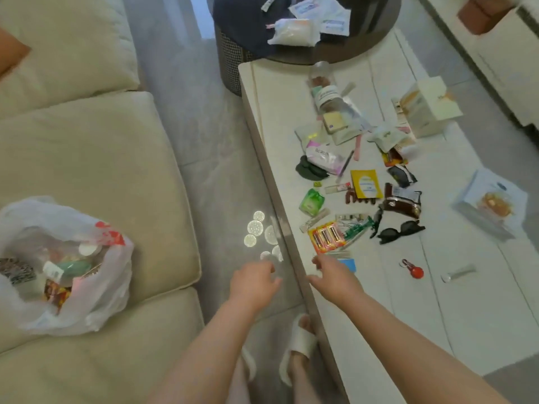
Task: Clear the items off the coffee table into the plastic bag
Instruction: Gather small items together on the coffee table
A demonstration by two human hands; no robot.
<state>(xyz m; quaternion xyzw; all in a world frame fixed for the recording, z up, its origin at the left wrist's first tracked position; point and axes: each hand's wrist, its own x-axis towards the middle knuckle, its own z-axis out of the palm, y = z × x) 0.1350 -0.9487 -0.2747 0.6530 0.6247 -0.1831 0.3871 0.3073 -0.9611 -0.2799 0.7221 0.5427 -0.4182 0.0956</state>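
The white coffee table (pixel 472 322) carries a scatter of small items: an orange battery pack (pixel 326 238), black sunglasses (pixel 401 230), a green packet (pixel 312 202), a yellow sachet (pixel 366 183), a red keyring (pixel 414 270), a small white tube (pixel 458 273) and a clear bottle (pixel 326 93). My right hand (pixel 335 277) reaches over the table's near edge beside a blue card (pixel 349 264), fingers relaxed, holding nothing. My left hand (pixel 253 282) hovers over the floor left of the table, loosely curled and empty. The white plastic bag (pixel 110 275) sits open on the sofa, partly filled.
A beige sofa (pixel 96 158) runs along the left. A white box (pixel 428 107) and a flat packet (pixel 493 204) lie on the table's right side. A dark round side table (pixel 364 39) with packets stands at the far end. My slippered feet (pixel 300 342) stand between sofa and table.
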